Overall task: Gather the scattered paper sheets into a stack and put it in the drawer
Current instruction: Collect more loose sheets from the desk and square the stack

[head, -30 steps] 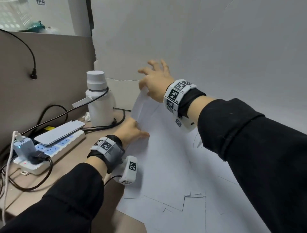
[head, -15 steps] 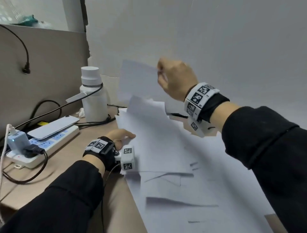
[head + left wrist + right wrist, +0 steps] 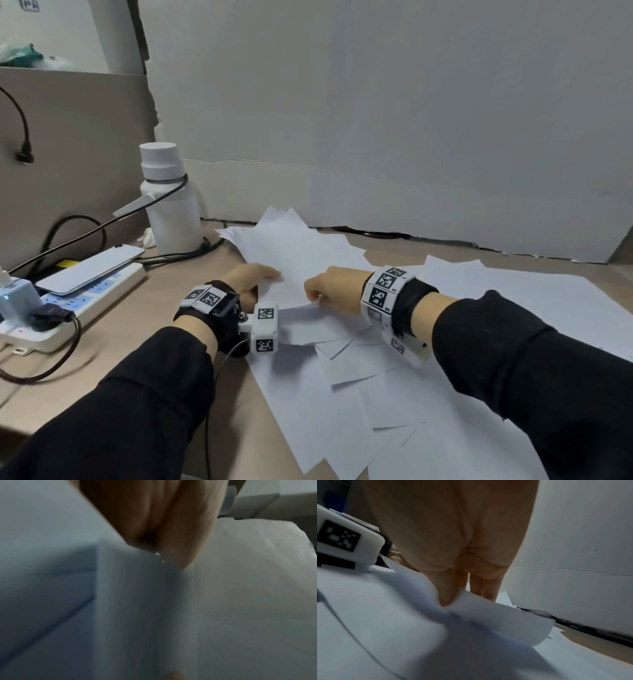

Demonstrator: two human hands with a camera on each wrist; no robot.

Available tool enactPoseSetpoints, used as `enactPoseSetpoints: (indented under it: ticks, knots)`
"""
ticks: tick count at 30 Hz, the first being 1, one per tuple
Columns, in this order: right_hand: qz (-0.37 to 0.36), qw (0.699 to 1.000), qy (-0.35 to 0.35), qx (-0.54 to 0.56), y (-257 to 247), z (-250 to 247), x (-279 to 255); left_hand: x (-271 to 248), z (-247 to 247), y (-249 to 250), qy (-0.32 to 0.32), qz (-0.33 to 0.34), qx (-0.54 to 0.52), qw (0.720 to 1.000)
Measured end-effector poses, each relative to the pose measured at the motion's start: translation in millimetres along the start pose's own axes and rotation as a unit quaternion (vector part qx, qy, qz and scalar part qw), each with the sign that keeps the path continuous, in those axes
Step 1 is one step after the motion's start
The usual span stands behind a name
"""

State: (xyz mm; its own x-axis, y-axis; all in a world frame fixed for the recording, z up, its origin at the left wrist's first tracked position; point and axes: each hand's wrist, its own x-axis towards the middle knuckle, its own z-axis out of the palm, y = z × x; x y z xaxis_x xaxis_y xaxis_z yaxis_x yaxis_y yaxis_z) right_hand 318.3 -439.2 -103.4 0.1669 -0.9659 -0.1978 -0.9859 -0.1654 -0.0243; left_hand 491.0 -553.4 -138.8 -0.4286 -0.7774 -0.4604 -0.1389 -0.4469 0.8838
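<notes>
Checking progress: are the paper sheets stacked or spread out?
Spread out: the paper sheets overlap at differing angles across the desk; right hand pinches one sheet's edge.

No legible text or numbers; only black-and-white square code markers on both wrist bands

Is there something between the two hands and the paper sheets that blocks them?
Nothing visible does. The left hand holds the left edge of the paper sheets, and the right hand pinches a curled sheet in its fingers. The drawer is not in view.
</notes>
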Motion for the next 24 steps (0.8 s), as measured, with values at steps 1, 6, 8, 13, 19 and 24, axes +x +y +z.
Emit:
enactPoseSetpoints:
  ticks: [1, 6, 8, 13, 19, 24]
  knots:
    - [-0.003, 1.000, -0.008, 0.011, 3, -1, -2, 10, -5, -4, 0.013, -0.003, 0.039, 0.999]
    - [0.087, 0.968, -0.013, 0.234, 32, -22, -26, 60, -38, -16, 0.058, 0.052, 0.058, 0.995]
    - [0.148, 0.936, 0.021, 0.319, 50, -24, -36, 8, -27, -3, 0.074, 0.098, 0.041, 0.992]
    - [0.295, 0.855, 0.093, 0.417, 86, -1, -52, -33, -32, 9, 0.066, 0.213, -0.013, 0.975]
    - [0.284, 0.757, 0.162, 0.566, 85, 4, -57, -39, -36, 31, 0.078, 0.286, -0.131, 0.946]
    - [0.207, 0.727, 0.311, 0.577, 77, 4, -55, -43, -36, 40, 0.031, 0.266, -0.210, 0.940]
